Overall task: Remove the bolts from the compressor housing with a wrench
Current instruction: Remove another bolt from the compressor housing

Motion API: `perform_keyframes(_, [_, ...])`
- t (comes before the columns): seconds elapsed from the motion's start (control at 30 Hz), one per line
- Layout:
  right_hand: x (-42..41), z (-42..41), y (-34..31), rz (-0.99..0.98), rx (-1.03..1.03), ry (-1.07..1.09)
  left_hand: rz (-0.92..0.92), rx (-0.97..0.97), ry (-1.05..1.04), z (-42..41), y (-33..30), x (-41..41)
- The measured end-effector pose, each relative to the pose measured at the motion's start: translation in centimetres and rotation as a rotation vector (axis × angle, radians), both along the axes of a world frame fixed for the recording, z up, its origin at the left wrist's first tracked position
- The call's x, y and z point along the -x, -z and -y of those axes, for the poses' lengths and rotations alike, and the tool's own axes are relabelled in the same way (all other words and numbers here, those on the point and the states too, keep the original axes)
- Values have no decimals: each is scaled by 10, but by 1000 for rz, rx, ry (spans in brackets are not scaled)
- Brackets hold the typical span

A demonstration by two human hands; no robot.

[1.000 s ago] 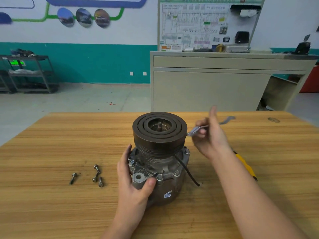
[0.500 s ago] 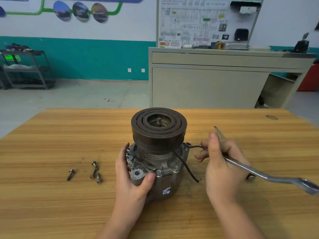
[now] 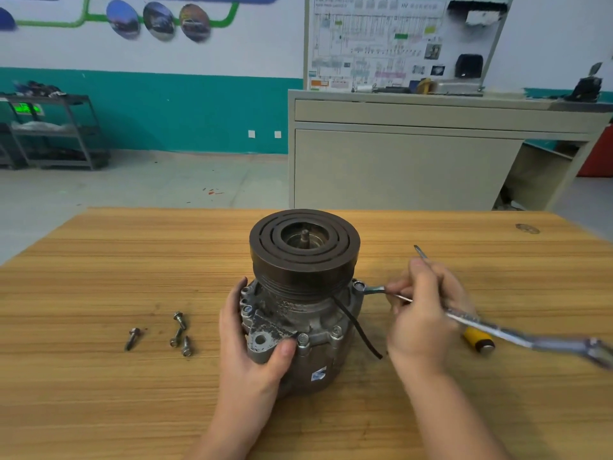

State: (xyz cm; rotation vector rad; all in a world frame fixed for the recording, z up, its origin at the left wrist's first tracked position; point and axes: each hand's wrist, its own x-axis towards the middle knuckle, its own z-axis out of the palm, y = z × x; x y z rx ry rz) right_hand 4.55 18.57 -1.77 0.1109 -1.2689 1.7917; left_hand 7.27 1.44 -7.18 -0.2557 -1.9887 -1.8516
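Note:
The grey compressor housing (image 3: 311,330) stands upright mid-table with a dark grooved pulley (image 3: 304,247) on top. My left hand (image 3: 255,353) grips its left front side, thumb on the mounting ear. My right hand (image 3: 423,313) holds a steel wrench (image 3: 517,338) by its shaft. The wrench's open end sits on a flange bolt (image 3: 358,286) at the housing's right. More bolts (image 3: 303,338) remain around the flange. Several removed bolts (image 3: 179,333) lie on the table to the left.
A yellow-handled screwdriver (image 3: 477,340) lies on the wooden table (image 3: 99,376) behind my right hand. A black cable (image 3: 361,330) hangs from the housing. A beige cabinet (image 3: 398,167) stands beyond the table's far edge, with a shelf rack (image 3: 56,131) at far left.
My right hand has swung the wrench down from above the pulley and set its open end on the right flange bolt. My left hand has kept its hold on the housing.

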Motion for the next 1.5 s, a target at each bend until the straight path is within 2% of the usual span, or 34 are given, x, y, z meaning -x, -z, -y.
perform_keyframes(0.07, [16,-14,-10,58,185,-289,2,-12,-2,0,0,0])
perform_keyframes(0.17, [42,-27,-18,322,337,-708,-1,14,-21,-1,-2,0])
perform_keyframes(0.27, [53,-28,-22,459,358,-819,5,36,-33,-1,-3,-1])
perform_keyframes(0.37, [43,-34,-35,348,577,-665,5,28,-31,-1,-4,-2])
perform_keyframes(0.4, [36,-36,-37,297,576,-587,-3,22,-29,-1,-5,-2])
perform_keyframes(0.53, [-2,-29,-25,224,218,-302,-30,4,-7,-3,-5,-1])
perform_keyframes(0.7, [-27,-11,-9,154,14,-88,-58,25,-19,-3,-4,-2])
perform_keyframes(0.8, [-30,-2,0,107,-261,125,-70,24,-37,-3,-6,-3])
perform_keyframes(0.9, [-32,13,5,105,-461,217,-85,17,-31,-3,-5,-3])
perform_keyframes(0.97, [-36,21,4,-31,-687,384,-85,14,-23,-3,-5,-3])
perform_keyframes(1.0, [-38,23,5,-95,-719,428,-81,9,-21,-3,-5,-3])
perform_keyframes(1.03, [-38,22,6,-113,-690,431,-76,1,-19,-3,-5,-3])
perform_keyframes(1.1, [-35,18,5,-69,-479,335,-53,-28,-9,-2,-6,-3])
perform_keyframes(1.17, [-27,8,-1,33,-175,115,-33,-44,-1,-2,-6,-3])
perform_keyframes(1.27, [2,-18,-16,178,247,-331,-4,-21,-17,-2,-3,-2])
perform_keyframes(1.33, [25,-27,-22,361,342,-550,19,6,-25,-2,-3,-2])
perform_keyframes(1.4, [40,-28,-22,500,325,-653,33,26,-34,-2,-4,-2])
perform_keyframes(1.5, [41,-33,-32,450,432,-585,36,31,-41,-1,-5,-2])
